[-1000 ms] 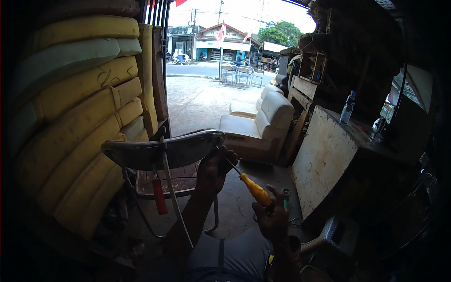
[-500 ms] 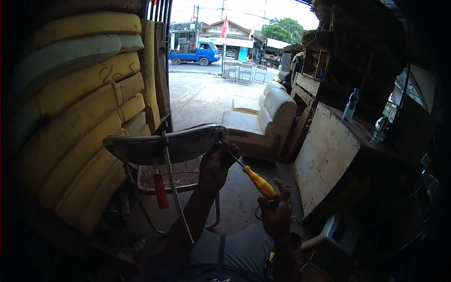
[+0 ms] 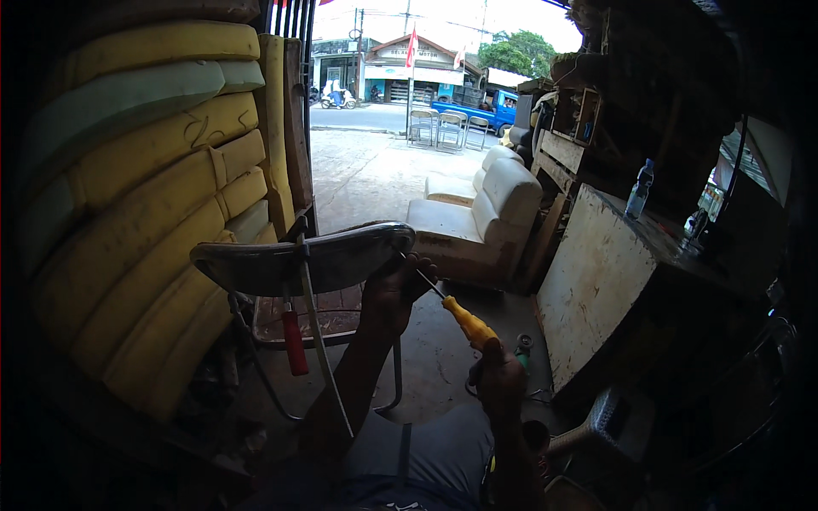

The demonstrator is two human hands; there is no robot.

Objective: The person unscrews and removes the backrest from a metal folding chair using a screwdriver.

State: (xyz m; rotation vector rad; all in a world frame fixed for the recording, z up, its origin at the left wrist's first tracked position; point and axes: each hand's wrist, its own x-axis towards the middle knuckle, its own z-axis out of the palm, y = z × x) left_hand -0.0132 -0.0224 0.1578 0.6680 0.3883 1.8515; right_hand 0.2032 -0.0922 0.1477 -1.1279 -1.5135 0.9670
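A yellow-handled screwdriver (image 3: 467,322) slants up and left, its shaft reaching the right end of a metal folding chair's curved backrest (image 3: 341,255). My right hand (image 3: 501,383) is wrapped round the butt of its handle. At that end of the backrest my left hand (image 3: 392,294) is closed, fingertips beside the shaft. Dimness hides the screwdriver's tip and whatever those fingers pinch. From the backrest hangs a thin pale strip (image 3: 322,349). Next to it hangs a tool with a red handle (image 3: 294,343), its upper part behind the backrest.
Stacked yellow foam cushions (image 3: 162,187) line the left side. Pale sofa seats (image 3: 460,221) stand ahead. At right, a worn box-like bench (image 3: 596,281) bears a plastic bottle (image 3: 638,192). A green-handled tool (image 3: 522,349) lies on the floor beyond my right hand.
My right hand's fingers, partly spread before, have closed round the screwdriver handle. The left hand keeps its place. Outside, the blue truck has moved right and a scooter has appeared.
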